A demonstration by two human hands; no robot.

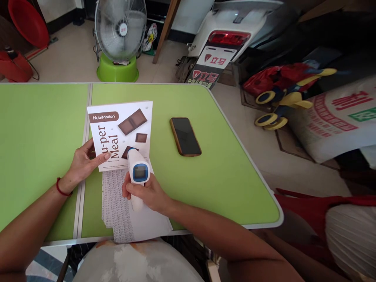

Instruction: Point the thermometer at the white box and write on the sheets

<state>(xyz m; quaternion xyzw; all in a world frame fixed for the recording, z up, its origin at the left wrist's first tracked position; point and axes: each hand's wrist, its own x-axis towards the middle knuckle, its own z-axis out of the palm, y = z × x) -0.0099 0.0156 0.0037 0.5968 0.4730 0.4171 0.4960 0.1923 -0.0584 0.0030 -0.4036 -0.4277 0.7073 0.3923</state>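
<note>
My left hand (85,161) grips the lower left edge of a white NutriMotion box (132,135), thumb on its front. Brown bars are printed on that face, and the box stands tilted above the table. In my right hand (149,192) is a white infrared thermometer (137,161) with a blue-rimmed screen facing me. Its front end overlaps the lower part of the box; whether it touches cannot be made out. Under both lie printed sheets of paper (117,203) on the green table (211,188). The lower edge of the papers reaches the table's near edge.
A dark smartphone (185,136) lies right of the box. Beyond the table stand a fan (121,29) on a green stool (117,71) and a white scooter (226,39). A person in red (311,211) sits at the right, near a white sack (337,117).
</note>
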